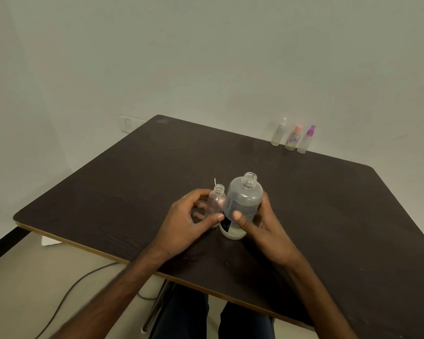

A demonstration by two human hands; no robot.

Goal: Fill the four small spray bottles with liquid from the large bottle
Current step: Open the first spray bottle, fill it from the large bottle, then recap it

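Wall: plain, pale grey-green, matt, evenly lit, spanning 9 through 12 to 3 o'clock. Switch plate: white, on the wall at 10 o'clock, just behind the table's far corner. Table: dark wood-grain top, pale edge band, rounded corners, centre to 5 o'clock. Floor: beige, 7 o'clock. Skirting: dark band, 8 o'clock. Cable: grey, curving over the floor, 7 o'clock. Table leg: metal, 6 o'clock. White scrap: on the floor, 8 o'clock.

dim, soft focus (wide-angle edge warp)
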